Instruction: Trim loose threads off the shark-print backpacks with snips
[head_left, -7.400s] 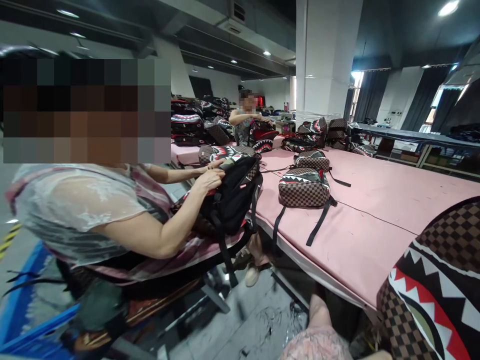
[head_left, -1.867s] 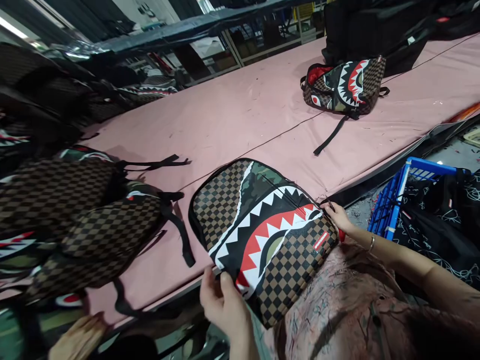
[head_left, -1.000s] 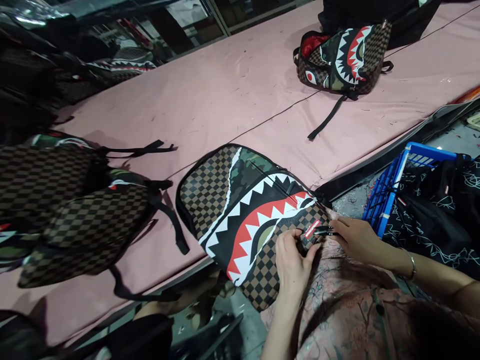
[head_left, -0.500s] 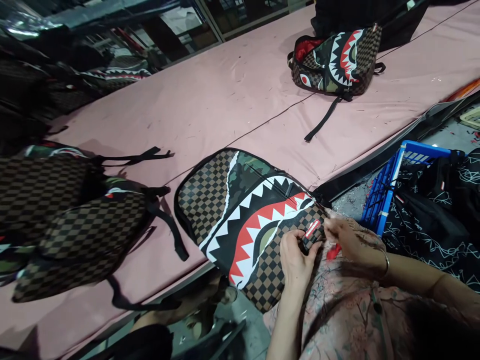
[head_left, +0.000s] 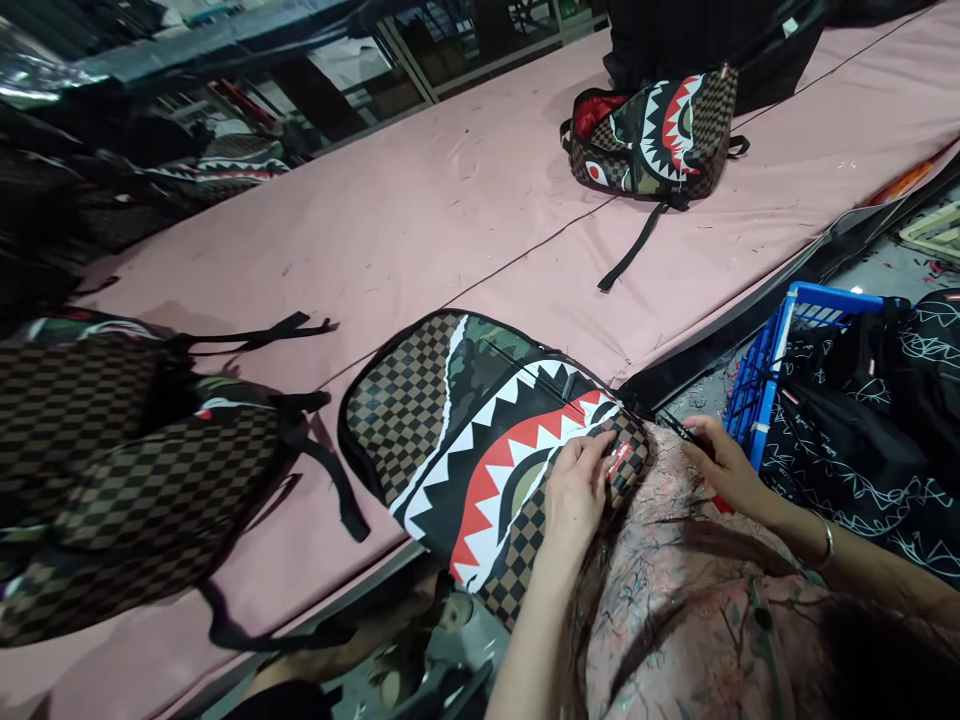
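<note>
A checkered backpack (head_left: 405,400) with a camouflage patch and a red-and-white shark mouth lies tilted over the table edge, its lower end at my body. My left hand (head_left: 577,495) grips it beside the small red label (head_left: 619,460), fingers bent together on the fabric. Off the bag's right edge, my right hand (head_left: 727,465) is closed around what look like small thread snips (head_left: 679,428), dark tip pointing at the bag. A bit of red shows under that palm; the rest of the tool is hidden.
Checkered backpacks (head_left: 172,490) with loose straps lie at left on the pink table (head_left: 420,220). Another shark-mouth backpack (head_left: 652,135) sits at the back right, before a black bag (head_left: 712,45). A blue crate (head_left: 772,370) of black patterned bags stands at right.
My right hand has moved right, away from the backpack's edge, and a dark tip now shows at its fingers. My left hand's fingers have shifted slightly up along the label.
</note>
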